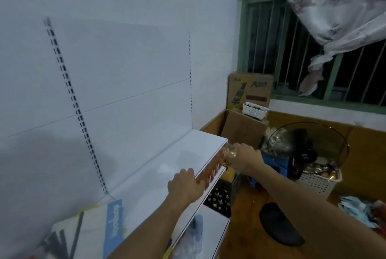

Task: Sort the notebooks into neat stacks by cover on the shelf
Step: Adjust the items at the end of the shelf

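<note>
Orange notebooks sit pinched between my left hand and right hand, so next I slide them toward 10 o'clock onto the white shelf.

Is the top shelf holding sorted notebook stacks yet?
No: the top shelf is mostly bare, only blurred covers lying at its near end.

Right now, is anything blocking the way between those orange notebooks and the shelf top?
Nothing visible does. The left hand and right hand hold the orange notebooks at the front edge of the shelf, bare just behind them. A blue-and-white pack lies at its near end.
</note>
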`<state>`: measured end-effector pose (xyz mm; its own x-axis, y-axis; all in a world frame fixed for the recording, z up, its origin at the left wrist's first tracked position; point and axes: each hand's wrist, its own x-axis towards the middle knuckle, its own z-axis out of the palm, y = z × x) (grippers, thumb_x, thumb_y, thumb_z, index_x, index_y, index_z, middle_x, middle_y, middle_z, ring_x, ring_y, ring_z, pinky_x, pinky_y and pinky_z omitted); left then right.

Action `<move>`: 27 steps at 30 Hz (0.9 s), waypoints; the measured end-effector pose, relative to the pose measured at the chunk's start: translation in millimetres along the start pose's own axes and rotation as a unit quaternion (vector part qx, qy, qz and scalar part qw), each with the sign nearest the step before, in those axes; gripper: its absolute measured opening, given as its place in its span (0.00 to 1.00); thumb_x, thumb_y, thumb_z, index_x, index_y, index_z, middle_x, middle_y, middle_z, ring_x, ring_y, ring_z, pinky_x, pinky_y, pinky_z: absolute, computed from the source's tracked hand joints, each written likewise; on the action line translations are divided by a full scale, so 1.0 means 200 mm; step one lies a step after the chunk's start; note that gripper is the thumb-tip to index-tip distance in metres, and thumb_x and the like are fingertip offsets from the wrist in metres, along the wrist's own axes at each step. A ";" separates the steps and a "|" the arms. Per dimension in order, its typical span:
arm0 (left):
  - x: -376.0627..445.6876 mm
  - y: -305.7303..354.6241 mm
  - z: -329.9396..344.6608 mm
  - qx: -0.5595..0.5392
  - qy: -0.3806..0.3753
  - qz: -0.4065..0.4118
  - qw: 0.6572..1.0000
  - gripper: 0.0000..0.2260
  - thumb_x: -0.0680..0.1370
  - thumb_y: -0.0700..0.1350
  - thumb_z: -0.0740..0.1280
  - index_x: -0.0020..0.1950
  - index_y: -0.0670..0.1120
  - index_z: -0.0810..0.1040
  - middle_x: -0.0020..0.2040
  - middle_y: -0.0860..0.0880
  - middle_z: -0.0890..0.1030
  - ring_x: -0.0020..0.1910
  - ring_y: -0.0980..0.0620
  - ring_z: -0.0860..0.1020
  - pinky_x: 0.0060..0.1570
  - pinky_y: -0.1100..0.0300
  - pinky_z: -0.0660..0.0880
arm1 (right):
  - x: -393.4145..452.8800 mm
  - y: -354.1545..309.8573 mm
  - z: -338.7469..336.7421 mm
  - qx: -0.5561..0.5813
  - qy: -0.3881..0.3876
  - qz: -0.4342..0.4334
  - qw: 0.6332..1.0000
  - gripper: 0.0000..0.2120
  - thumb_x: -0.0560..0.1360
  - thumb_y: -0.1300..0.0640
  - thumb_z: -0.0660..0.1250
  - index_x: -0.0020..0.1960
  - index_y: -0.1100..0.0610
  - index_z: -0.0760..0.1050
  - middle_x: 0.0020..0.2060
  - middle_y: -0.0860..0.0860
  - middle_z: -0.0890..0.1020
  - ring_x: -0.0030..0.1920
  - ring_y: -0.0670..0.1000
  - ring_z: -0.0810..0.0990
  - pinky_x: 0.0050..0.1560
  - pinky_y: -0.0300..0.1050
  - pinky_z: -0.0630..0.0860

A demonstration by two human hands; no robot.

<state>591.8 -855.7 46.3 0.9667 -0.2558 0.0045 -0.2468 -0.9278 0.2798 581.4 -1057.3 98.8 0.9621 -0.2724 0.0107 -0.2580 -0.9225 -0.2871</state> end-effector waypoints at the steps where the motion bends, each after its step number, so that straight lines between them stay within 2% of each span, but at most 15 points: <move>1: 0.03 -0.04 -0.01 0.003 0.000 -0.012 1.000 0.24 0.76 0.63 0.56 0.66 0.48 0.69 0.63 0.46 0.74 0.61 0.45 0.74 0.58 0.50 0.73 | 0.04 -0.05 0.03 0.002 -0.006 -0.011 1.000 0.26 0.77 0.38 0.52 0.71 0.50 0.65 0.68 0.53 0.71 0.67 0.57 0.68 0.68 0.60 0.61; 6: 0.18 -0.23 -0.12 0.030 0.019 -0.070 0.997 0.27 0.78 0.62 0.56 0.71 0.47 0.65 0.69 0.45 0.69 0.67 0.44 0.69 0.63 0.48 0.68 | 0.29 -0.31 0.14 0.011 -0.005 -0.105 0.994 0.27 0.78 0.39 0.52 0.72 0.52 0.63 0.70 0.53 0.69 0.68 0.57 0.68 0.70 0.57 0.62; 15: 0.20 -0.62 -0.24 0.019 0.069 -0.249 0.966 0.25 0.78 0.61 0.57 0.68 0.46 0.67 0.64 0.44 0.71 0.63 0.44 0.71 0.61 0.49 0.70 | 0.61 -0.87 0.35 -0.001 -0.027 -0.292 0.956 0.26 0.78 0.40 0.54 0.71 0.53 0.65 0.65 0.53 0.74 0.65 0.55 0.72 0.65 0.52 0.65; 20: 0.01 -0.82 -0.17 -0.023 0.083 -0.372 0.924 0.24 0.78 0.58 0.58 0.68 0.44 0.68 0.63 0.43 0.73 0.62 0.43 0.73 0.60 0.50 0.71 | 0.56 -1.11 0.57 0.032 -0.085 -0.381 0.920 0.25 0.78 0.41 0.55 0.70 0.53 0.66 0.65 0.53 0.73 0.66 0.55 0.71 0.65 0.53 0.65; 23: -0.18 -0.92 -0.06 -0.036 0.078 -0.447 0.890 0.24 0.78 0.56 0.59 0.70 0.44 0.68 0.68 0.44 0.71 0.68 0.44 0.69 0.66 0.51 0.67 | 0.43 -1.19 0.74 0.046 -0.140 -0.423 0.894 0.25 0.78 0.42 0.56 0.70 0.53 0.67 0.66 0.54 0.73 0.66 0.56 0.71 0.65 0.52 0.66; 25: -0.30 -0.97 0.01 -0.028 0.086 -0.489 0.868 0.25 0.77 0.56 0.60 0.71 0.45 0.65 0.72 0.44 0.68 0.71 0.44 0.67 0.66 0.50 0.67 | 0.34 -1.24 0.85 0.056 -0.180 -0.438 0.879 0.24 0.78 0.42 0.57 0.69 0.53 0.67 0.66 0.54 0.73 0.66 0.55 0.71 0.65 0.51 0.66; 27: -0.41 -1.01 0.06 -0.036 0.095 -0.518 0.849 0.25 0.77 0.55 0.61 0.71 0.45 0.65 0.69 0.43 0.71 0.66 0.44 0.72 0.62 0.52 0.71 | 0.24 -1.28 0.95 0.060 -0.221 -0.447 0.865 0.24 0.79 0.42 0.56 0.70 0.54 0.66 0.66 0.54 0.72 0.66 0.55 0.70 0.65 0.50 0.66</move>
<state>562.2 -650.5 -22.5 0.6572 0.7429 -0.1274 0.7416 -0.6072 0.2850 709.6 -782.4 -9.6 0.7186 0.6908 -0.0800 0.5918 -0.6679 -0.4514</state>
